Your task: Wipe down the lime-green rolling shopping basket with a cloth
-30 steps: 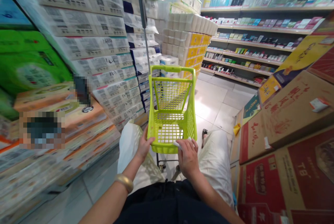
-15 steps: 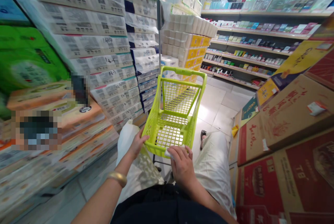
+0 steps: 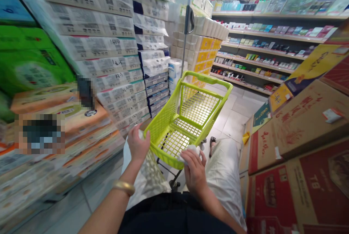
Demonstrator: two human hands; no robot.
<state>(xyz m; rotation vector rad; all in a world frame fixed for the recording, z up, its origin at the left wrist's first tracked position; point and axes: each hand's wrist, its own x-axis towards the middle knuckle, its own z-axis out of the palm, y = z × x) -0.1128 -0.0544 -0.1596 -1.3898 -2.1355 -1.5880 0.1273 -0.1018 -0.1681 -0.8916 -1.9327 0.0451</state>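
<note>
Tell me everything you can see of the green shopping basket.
The lime-green basket looks like plastic: grid walls and floor, thick smooth rim, nothing inside. It sits skewed, far end pointing right, on a dark wheeled frame above the tiled floor. The left hand grips its near left corner; the right hand presses a white cloth on the near rim. A metal pole rises behind its far rim.

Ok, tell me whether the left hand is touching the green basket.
Touching. The head view shows the left hand closed over the near corner of the green basket, on its rim, with no gap between them.
</note>
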